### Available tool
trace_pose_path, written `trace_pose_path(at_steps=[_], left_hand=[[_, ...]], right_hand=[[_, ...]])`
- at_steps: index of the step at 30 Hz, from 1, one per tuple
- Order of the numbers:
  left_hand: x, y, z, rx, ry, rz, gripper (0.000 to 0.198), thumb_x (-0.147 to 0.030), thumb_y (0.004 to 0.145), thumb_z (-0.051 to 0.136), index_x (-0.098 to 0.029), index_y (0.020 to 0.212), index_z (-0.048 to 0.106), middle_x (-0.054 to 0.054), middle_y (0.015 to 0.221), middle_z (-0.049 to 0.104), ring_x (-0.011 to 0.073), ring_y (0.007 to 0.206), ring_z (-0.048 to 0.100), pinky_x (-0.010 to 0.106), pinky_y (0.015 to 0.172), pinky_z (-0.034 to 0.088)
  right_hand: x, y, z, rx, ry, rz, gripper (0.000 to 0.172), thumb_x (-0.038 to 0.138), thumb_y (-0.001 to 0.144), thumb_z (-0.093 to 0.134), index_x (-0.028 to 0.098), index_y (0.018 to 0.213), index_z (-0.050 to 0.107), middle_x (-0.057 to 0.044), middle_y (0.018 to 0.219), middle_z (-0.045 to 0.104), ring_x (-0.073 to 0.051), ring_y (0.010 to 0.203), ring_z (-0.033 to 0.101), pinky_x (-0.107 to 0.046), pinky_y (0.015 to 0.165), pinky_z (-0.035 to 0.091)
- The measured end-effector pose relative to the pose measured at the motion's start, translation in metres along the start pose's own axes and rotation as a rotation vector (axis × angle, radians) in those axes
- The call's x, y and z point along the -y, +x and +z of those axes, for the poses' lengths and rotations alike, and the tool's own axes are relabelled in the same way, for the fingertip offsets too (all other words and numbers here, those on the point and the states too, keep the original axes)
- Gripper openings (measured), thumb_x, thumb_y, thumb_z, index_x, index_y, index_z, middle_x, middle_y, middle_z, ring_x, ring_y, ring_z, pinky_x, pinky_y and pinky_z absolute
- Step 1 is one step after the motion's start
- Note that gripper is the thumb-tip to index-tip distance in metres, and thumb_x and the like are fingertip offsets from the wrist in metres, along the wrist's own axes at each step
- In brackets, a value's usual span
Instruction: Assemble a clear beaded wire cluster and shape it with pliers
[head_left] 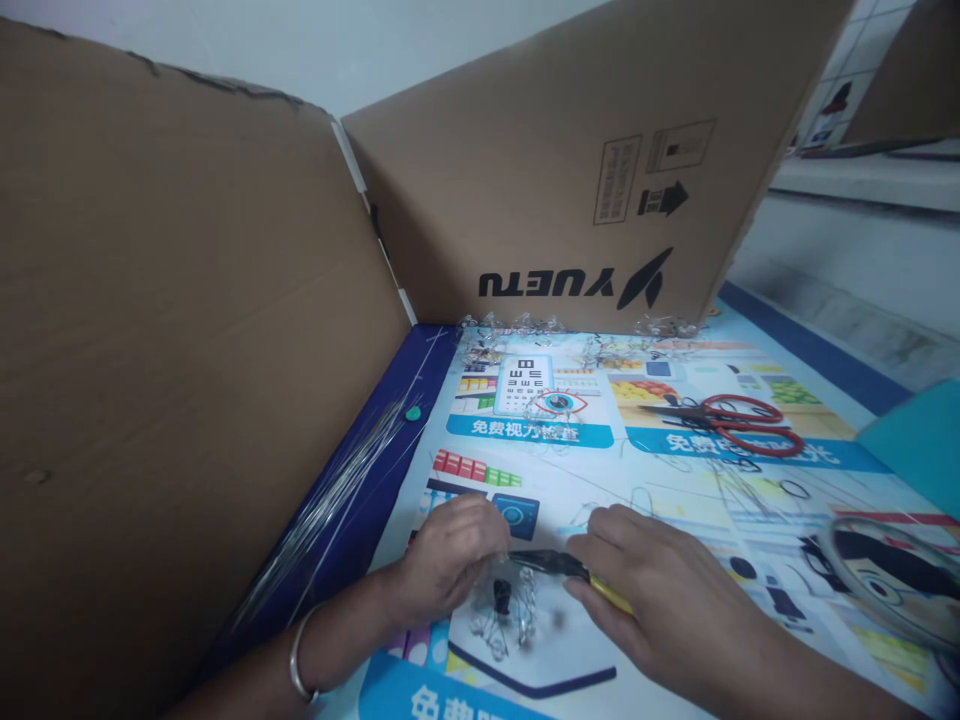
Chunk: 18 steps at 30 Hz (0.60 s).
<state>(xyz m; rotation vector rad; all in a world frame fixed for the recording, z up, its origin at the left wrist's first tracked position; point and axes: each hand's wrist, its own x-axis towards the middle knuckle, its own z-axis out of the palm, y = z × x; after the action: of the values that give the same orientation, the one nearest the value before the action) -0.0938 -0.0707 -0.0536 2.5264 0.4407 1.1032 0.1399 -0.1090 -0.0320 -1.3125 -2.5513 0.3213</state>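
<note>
My right hand (645, 580) is wrapped round the yellow handle of a pair of pliers (551, 563), whose dark jaws point left. Their tips meet a small wire piece (517, 610) with clear beads or loops and a black part in its middle. My left hand (457, 550), a silver bangle at its wrist, pinches the top of that wire piece, close to the plier tips. The piece hangs just over the printed table cover. Its exact shape is blurred, and my left fingertips partly hide it.
Red-handled scissors (750, 425) lie at the right. A bundle of thin straight wires (337, 480) rests along the left edge beside a small green item (413, 413). Clear wire pieces (517, 325) line the foot of the tall cardboard panels (540, 180). A clear round container (892, 580) stands at right.
</note>
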Motion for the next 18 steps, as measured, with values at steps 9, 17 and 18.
trace_pose_path(at_steps=[9, 17, 18], left_hand=[[0.0011, -0.0039, 0.0067, -0.018, 0.023, -0.001, 0.015, -0.016, 0.091, 0.029, -0.019, 0.089, 0.043, 0.005, 0.073, 0.055, 0.0167, 0.065, 0.052, 0.029, 0.057, 0.042], [0.0017, -0.0035, 0.0063, 0.008, 0.04, 0.024, 0.018, -0.016, 0.091, 0.027, -0.018, 0.09, 0.044, 0.006, 0.075, 0.055, 0.0163, 0.068, 0.052, 0.028, 0.06, 0.043], [0.0013, -0.0028, 0.0062, 0.007, 0.048, 0.031, 0.019, -0.016, 0.092, 0.026, -0.018, 0.09, 0.045, 0.006, 0.075, 0.055, 0.0162, 0.067, 0.052, 0.028, 0.059, 0.043]], right_hand=[[0.0025, -0.003, 0.0009, -0.026, -0.005, -0.004, 0.013, 0.027, 0.084, 0.047, 0.024, 0.085, 0.059, -0.005, 0.081, 0.056, -0.022, 0.074, 0.053, -0.033, 0.062, 0.036], [0.0019, -0.0016, 0.0015, -0.006, -0.029, 0.0, 0.012, 0.027, 0.084, 0.047, 0.025, 0.084, 0.059, -0.004, 0.08, 0.057, -0.022, 0.072, 0.054, -0.032, 0.059, 0.035], [0.0021, -0.0017, 0.0014, -0.009, -0.034, -0.004, 0.012, 0.027, 0.084, 0.047, 0.025, 0.083, 0.058, -0.004, 0.079, 0.057, -0.022, 0.072, 0.054, -0.032, 0.059, 0.034]])
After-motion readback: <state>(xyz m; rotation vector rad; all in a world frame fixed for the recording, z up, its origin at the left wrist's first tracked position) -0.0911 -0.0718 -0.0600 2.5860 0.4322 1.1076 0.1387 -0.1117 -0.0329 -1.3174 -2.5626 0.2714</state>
